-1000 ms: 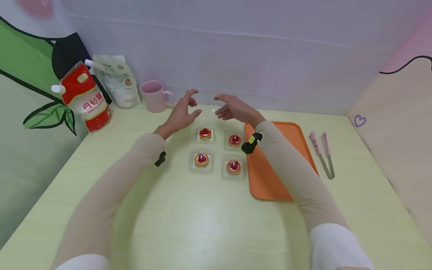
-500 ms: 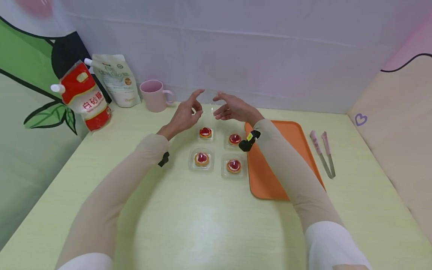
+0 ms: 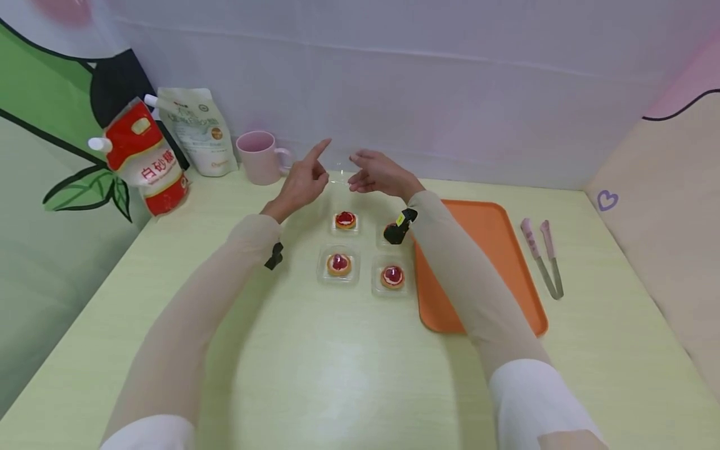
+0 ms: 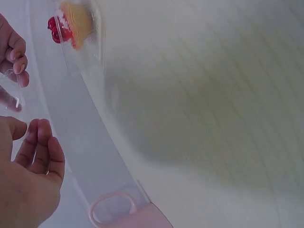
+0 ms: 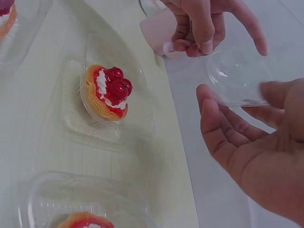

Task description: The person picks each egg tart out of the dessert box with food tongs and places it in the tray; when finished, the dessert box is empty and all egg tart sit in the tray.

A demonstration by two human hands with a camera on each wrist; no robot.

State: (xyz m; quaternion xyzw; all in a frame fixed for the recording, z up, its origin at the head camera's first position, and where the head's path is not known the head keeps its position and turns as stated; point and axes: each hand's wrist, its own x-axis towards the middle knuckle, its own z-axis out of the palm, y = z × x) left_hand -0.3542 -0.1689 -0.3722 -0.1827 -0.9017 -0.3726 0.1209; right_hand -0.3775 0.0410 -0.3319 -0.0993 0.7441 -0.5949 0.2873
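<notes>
A clear plastic lid (image 5: 240, 73) with a rounded bulge is between both hands near the back wall. My right hand (image 3: 384, 175) grips it by the rim between thumb and fingers. At its opposite corner, my left hand (image 3: 304, 184) pinches the edge with thumb and curled fingers, the index finger pointing out straight. In the head view the lid is barely visible. Below the hands, several red-topped tarts sit in clear square boxes: the back-left tart (image 3: 345, 220), the front-left tart (image 3: 339, 265) and the front-right tart (image 3: 392, 276) show well. The right wrist device partly covers another.
An orange tray (image 3: 478, 225) lies under my right forearm. Pink-handled tongs (image 3: 542, 259) lie farther right. A pink mug (image 3: 260, 162) stands behind my left hand. The red sugar bag (image 3: 149, 162) and pale pouch (image 3: 197, 134) lean at the back left, by the wall.
The left index finger has straightened and the left hand has risen slightly. My right hand has shifted a little left, its wrist now covering the back-right tart. The view has shifted slightly.
</notes>
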